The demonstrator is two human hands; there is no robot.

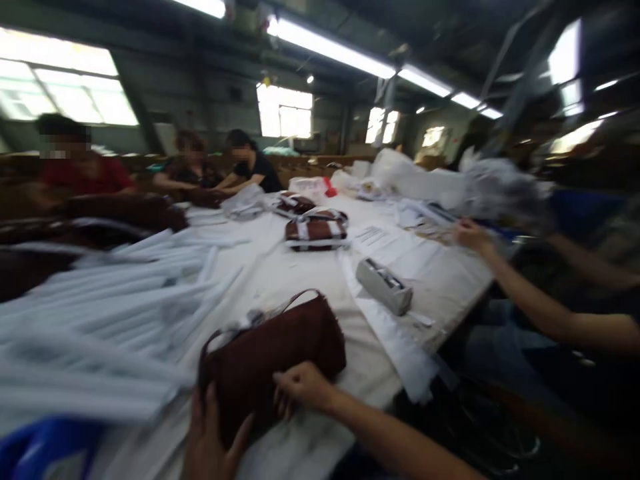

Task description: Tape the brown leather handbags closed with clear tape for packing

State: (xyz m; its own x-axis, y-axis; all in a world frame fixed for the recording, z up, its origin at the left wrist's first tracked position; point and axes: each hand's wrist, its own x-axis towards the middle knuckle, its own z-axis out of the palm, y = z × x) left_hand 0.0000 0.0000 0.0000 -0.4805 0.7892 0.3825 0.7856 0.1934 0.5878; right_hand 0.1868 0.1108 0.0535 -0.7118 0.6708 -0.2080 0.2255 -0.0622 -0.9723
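Left hand (214, 437) spread, thumb apart, against left end of brown bag (290, 343); right hand (303, 389) curled at its front, whether pinching fabric cannot tell. Bag lies on pale-covered table (260, 273), filled out, visible side unbanded. Long white rolls (115, 293) left, grey box (383, 287) right. Likely partway: two farther bags (327, 231) already carry white bands (303, 231). Beyond, three co-workers (257, 167), then dim hall (200, 93), bright windows (285, 113), strip lights (330, 50).

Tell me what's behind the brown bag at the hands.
Behind the bag, the white table shows, with two white-strapped brown bundles farther back. Whatever lies close behind its body is covered and cannot be seen.
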